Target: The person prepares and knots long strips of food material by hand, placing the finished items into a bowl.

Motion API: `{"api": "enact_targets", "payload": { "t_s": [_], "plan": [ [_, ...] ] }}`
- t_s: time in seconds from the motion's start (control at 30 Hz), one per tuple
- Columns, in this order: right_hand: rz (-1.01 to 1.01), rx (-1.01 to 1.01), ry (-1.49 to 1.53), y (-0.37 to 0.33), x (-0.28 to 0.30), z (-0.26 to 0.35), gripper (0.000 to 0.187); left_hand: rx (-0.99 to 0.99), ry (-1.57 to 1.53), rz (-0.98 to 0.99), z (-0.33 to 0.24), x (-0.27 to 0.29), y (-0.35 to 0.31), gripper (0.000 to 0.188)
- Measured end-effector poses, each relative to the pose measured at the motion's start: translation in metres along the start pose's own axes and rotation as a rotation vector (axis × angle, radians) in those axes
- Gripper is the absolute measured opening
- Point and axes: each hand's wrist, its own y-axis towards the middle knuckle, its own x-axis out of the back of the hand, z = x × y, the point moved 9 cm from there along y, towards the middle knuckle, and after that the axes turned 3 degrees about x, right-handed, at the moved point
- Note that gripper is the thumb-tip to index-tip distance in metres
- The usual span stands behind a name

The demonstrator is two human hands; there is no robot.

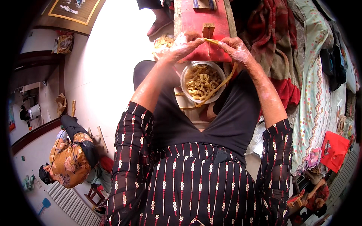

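Observation:
A pale yellow, flat strip (211, 41) is stretched between my two hands, just above a red-topped bench. The fingers of my left hand (184, 46) pinch its left end. My right hand (236, 49) grips the other end between thumb and fingers. From below my right hand a long, light brown strip (223, 83) trails down across a white bowl (182, 81); whether it is the same piece, I cannot tell. Short folded or cut yellow-brown pieces (203, 80) fill the bowl between my knees. Close behind the held strip, a small wooden block (208, 28) stands up from the bench.
The red bench (188, 23) runs away from me, with a framed wooden piece (204, 4) at its far end. Left of it lies a bundle of pale strips (163, 42). A red-brown blanket (273, 37) hangs at right. Another person (73, 158) sits at lower left.

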Motion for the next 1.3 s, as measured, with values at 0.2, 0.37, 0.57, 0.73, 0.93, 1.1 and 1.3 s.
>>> {"api": "enact_targets", "payload": {
  "t_s": [0.2,0.37,0.57,0.73,0.93,1.1,1.3],
  "plan": [
    [-0.029,0.007,-0.301,-0.042,0.014,-0.015,0.018,0.026,0.106,-0.088,0.011,0.011,-0.026,0.039],
    [-0.082,-0.122,0.065,-0.083,-0.003,0.027,0.023,-0.052,0.167,0.022,0.008,-0.009,-0.059,0.04],
    [-0.023,0.052,-0.052,-0.127,-0.031,0.09,0.015,-0.086,0.433,0.044,-0.02,-0.01,-0.109,0.042],
    [0.032,0.191,-0.019,-0.17,-0.069,0.111,0.009,-0.191,0.083,0.082,-0.039,-0.018,-0.172,0.041],
    [0.083,0.188,-0.027,-0.195,-0.101,0.129,0.005,-0.317,-0.11,0.308,-0.079,-0.052,-0.229,0.043],
    [0.134,0.231,0.029,-0.199,-0.115,0.139,0.013,-0.333,-0.172,0.206,-0.083,-0.044,-0.239,0.016],
    [0.263,0.24,-0.063,-0.178,-0.13,0.148,0.017,-0.322,-0.066,0.196,-0.075,0.009,-0.236,0.015]
  ]
}}
